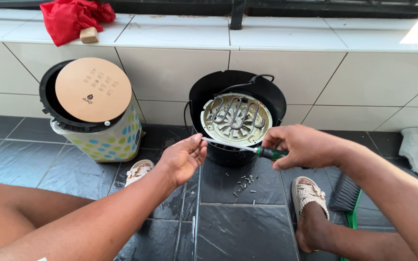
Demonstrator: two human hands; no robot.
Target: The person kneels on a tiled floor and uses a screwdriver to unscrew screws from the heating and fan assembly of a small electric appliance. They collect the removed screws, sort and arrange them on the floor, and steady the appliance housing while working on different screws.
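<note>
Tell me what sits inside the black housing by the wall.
Inside the black housing a round pale metal plate carries a looped heating coil; a black cable arcs over it. Anything beneath the plate is covered.

left hand (184, 157): fingers pinched, palm up | right hand (300, 146): fist closed

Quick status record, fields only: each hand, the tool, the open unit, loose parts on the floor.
left hand: pinching the screwdriver's metal tip
right hand: gripping the green handle
screwdriver: level, in front of the unit
black unit: tilted toward camera, heating coil exposed
screws: scattered on dark floor tile below
dotted housing: left, tan disc on top
</note>
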